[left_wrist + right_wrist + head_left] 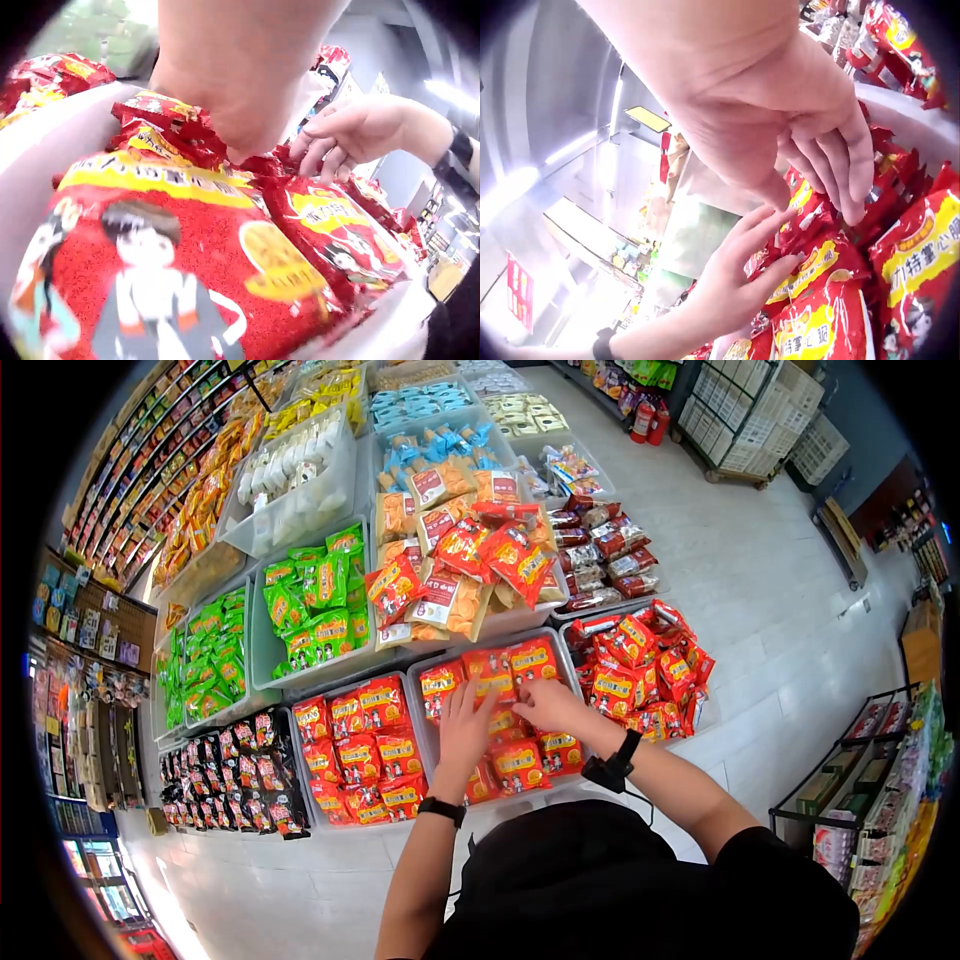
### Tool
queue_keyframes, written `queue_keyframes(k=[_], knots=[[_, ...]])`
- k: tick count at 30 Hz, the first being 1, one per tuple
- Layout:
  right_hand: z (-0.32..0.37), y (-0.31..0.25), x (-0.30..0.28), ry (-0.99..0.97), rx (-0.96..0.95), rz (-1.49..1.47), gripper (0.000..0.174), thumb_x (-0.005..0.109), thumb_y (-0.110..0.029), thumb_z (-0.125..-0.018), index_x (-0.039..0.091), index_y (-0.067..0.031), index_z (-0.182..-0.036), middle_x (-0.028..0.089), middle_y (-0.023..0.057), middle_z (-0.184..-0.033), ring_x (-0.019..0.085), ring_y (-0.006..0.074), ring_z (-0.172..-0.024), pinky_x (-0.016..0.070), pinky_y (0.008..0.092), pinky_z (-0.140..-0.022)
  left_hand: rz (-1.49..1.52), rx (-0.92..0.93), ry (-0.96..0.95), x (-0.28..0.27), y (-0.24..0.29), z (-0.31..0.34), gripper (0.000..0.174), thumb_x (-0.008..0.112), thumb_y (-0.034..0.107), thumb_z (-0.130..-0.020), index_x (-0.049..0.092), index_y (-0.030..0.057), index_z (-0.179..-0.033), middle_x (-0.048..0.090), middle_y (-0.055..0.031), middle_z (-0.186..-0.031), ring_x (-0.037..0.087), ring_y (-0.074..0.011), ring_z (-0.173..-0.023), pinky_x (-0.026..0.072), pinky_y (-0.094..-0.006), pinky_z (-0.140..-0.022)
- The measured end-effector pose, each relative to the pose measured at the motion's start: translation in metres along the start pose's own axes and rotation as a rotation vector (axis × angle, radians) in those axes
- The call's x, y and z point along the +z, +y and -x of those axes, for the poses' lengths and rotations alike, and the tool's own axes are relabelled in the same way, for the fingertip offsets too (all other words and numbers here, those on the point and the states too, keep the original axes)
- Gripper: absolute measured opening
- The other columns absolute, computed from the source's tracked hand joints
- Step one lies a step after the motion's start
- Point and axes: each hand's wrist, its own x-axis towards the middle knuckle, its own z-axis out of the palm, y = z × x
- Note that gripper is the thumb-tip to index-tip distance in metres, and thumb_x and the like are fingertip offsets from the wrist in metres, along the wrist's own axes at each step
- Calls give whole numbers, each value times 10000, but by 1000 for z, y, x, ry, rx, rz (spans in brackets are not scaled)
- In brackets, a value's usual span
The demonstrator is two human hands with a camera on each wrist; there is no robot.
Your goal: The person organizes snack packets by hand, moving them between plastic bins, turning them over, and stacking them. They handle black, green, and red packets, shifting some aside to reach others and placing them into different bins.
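Note:
Both hands are over a clear plastic bin (424,752) of red snack packets (519,757) with yellow labels, laid in rows. My left hand (467,725) reaches to the packets at the bin's back left, fingers extended and thumb spread to the side. To its right, my right hand (550,705) lies over the middle of the back packets. Seen from the right wrist, the right hand's fingers (844,169) point down at a red packet, slightly bent, the thumb apart from them. The left hand (735,281) lies close by there, its fingertips at the packets.
On the left stands another bin of red packets (358,745), with black packets (240,775) beyond. A heap of loose red packets (640,675) is at the right. Behind are green packets (315,600) and a tall pile of chip bags (450,600).

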Motion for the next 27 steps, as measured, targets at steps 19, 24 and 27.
queue_keyframes(k=[19,24,27], knots=[[24,-92,-99,489,-224,-170,226,703,-213,-878,633,1,-891,643,124,-680,647,240,-606,478,349,-561,-39,71,44,27,-16,-39,317,689,121,-772,635,70,-1080,627,-107,-1060,599,-305,-1024,462,-448,-933],[30,-24,-48,400,-85,-224,194,672,-178,-888,650,12,-855,636,121,-642,639,227,-573,500,357,-571,20,31,75,5,-8,-37,83,660,86,-830,618,68,-900,627,-94,-888,634,-281,-904,509,-420,-789],[38,-16,-43,288,-120,-265,386,711,-182,-849,590,-25,-1180,675,183,-975,680,282,-850,542,367,-725,404,-282,160,-31,24,-32,74,611,117,-914,602,58,-870,627,-86,-831,649,-251,-803,515,-363,-718]])
